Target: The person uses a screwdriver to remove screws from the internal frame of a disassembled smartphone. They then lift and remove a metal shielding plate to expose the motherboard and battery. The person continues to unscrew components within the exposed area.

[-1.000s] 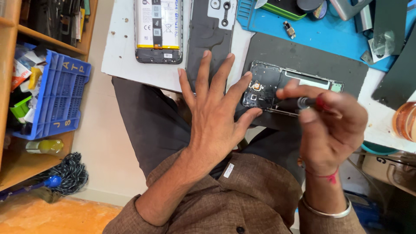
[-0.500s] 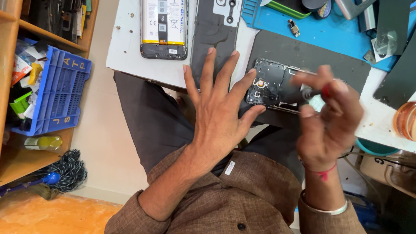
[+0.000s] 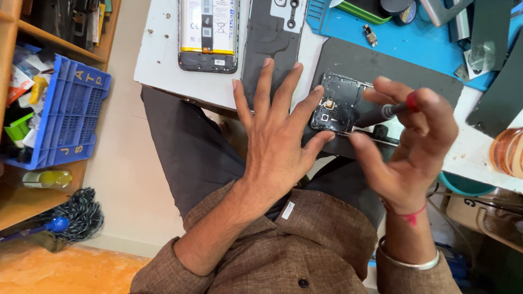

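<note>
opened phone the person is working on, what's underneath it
The opened phone lies on a dark grey mat, which rests on the white table. The left hand and right hand cover its near edge, so what is under that part cannot be seen.

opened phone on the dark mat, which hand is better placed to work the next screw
Right. The right hand holds the screwdriver over the opened phone, while the left hand lies flat, fingertips steadying the phone's edge.
</note>
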